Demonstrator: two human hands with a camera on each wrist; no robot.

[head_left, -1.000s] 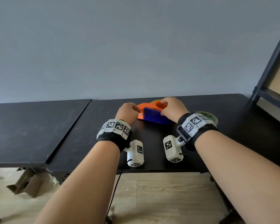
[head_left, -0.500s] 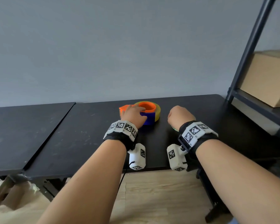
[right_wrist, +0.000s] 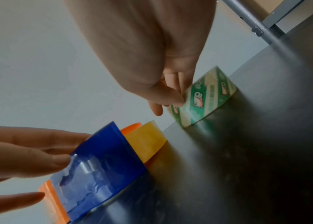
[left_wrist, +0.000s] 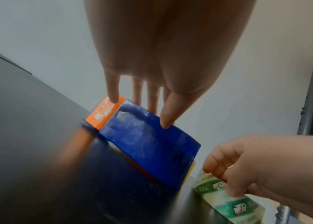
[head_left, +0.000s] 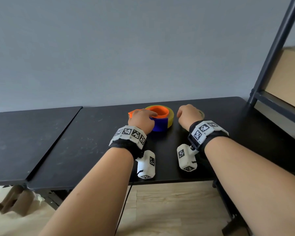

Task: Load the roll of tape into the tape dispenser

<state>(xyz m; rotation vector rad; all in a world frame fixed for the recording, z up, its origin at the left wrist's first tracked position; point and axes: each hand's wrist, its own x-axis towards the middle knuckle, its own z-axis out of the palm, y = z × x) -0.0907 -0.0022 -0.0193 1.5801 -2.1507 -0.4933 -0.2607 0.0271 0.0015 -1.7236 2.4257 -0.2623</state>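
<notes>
Right hand (head_left: 188, 114) pinched the green-printed roll of tape (right_wrist: 205, 97), lettering unreadable, near the back edge of the worktop (head_left: 92, 142); left hand (head_left: 141, 120) laid straight fingers on the tape dispenser (head_left: 160, 126)

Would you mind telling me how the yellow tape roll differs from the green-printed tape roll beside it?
The yellow tape roll is plain; the green-printed tape roll carries green and white stripes. The yellow one sits around the orange hub of the tape dispenser; the green-printed one lies loose on the black table. The right hand pinches the green-printed roll, while the left hand rests on the dispenser holding the yellow roll. Both lie flat.
</notes>
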